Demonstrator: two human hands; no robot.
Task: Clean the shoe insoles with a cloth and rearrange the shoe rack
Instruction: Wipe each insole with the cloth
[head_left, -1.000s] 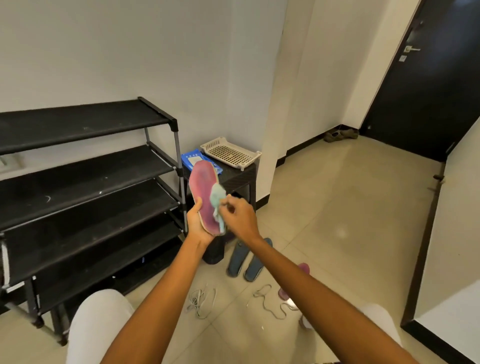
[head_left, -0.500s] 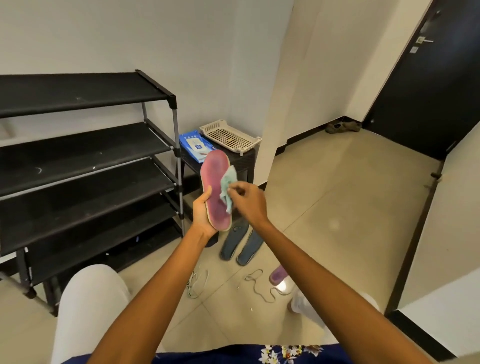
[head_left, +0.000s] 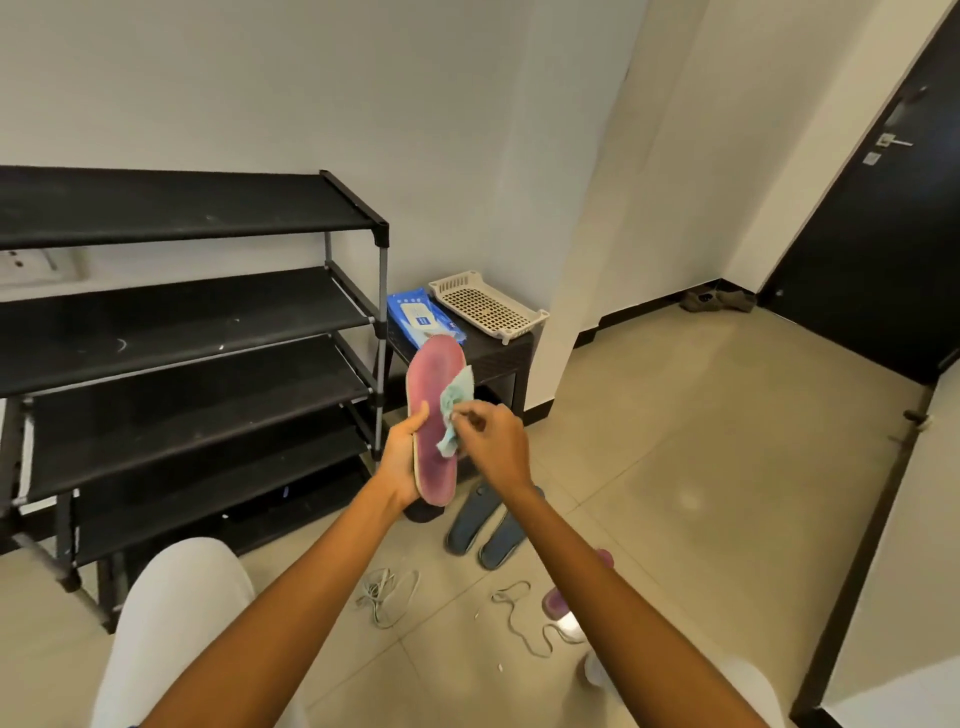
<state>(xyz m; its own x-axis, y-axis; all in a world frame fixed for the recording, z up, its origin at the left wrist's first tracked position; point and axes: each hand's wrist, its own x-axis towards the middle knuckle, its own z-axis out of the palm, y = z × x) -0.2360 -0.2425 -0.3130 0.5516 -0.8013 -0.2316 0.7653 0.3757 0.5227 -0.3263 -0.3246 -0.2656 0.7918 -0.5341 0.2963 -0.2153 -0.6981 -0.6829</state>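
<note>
One pink insole (head_left: 435, 415), held upright in mid-air in front of the shoe rack (head_left: 187, 332), toe end up, heel end down; long axis near vertical, tilted slightly right at the top. Left hand (head_left: 402, 460): fingers curled behind the lower half, thumb laid along the left edge, gripping. Right hand (head_left: 491, 441): fingers pinched shut on a pale green cloth (head_left: 454, 410), cloth pressed against the right side of the insole's face, about mid-length. Cloth directly left of the right fingertips, touching the insole; right hand the working hand, left the support.

Likely step: wiping along the long axis. Upper half of the face bare above the cloth, heel section bare below it; free air on all sides, so strokes either way look unobstructed. Nearest edges: rack's right post (head_left: 383, 332) just beyond the left hand, small dark desk (head_left: 498, 358) behind the toe end, carrying a blue wipes packet (head_left: 418, 317) and a perforated cream tray (head_left: 488, 306).

Floor below: two dark blue insoles (head_left: 488, 527) side by side, loose laces (head_left: 387, 597) to the left, second lace (head_left: 519, 616) to the right, part of another pink insole (head_left: 558, 600) half hidden by the right forearm. Rack shelves bare in view, dusty specks visible. Rearranging not yet begun, by the look of things.
</note>
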